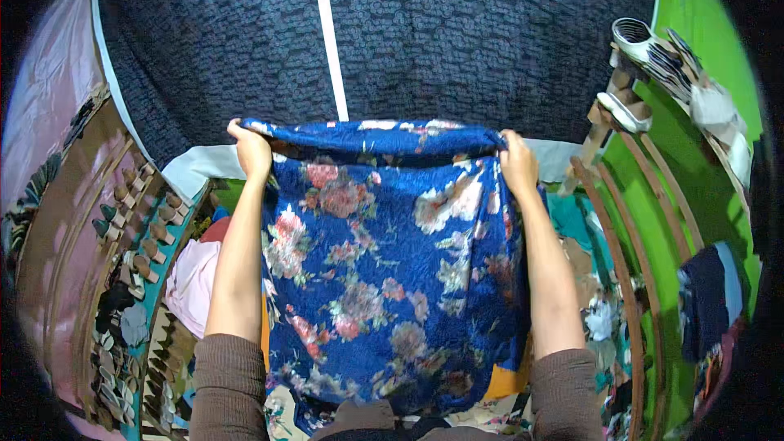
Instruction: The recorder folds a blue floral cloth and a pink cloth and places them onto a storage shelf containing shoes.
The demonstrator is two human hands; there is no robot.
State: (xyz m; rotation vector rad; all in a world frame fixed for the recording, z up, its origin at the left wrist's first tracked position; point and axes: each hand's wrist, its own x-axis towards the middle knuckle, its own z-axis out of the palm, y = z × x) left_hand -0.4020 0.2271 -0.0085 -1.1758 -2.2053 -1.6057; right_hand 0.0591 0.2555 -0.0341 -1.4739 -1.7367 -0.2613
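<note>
A blue cloth garment (367, 245) with pink and white flowers hangs stretched out in front of me; I cannot tell its exact kind. Its upper edge is folded over and runs between my two hands. My left hand (254, 152) grips the top left corner, fingers closed on the cloth. At the top right corner, my right hand (518, 165) is closed on the same edge. The lower part of the cloth falls toward my body and hides most of what lies behind it. Both forearms reach forward in pushed-up brown sleeves.
Shoes stand in rows on a rack (151, 261) at the left, beside pink cloth (193, 287). Wooden rails (645, 196) run along the green wall at the right, with dark folded clothes (706, 302) on them. A dark patterned curtain (490, 41) hangs ahead.
</note>
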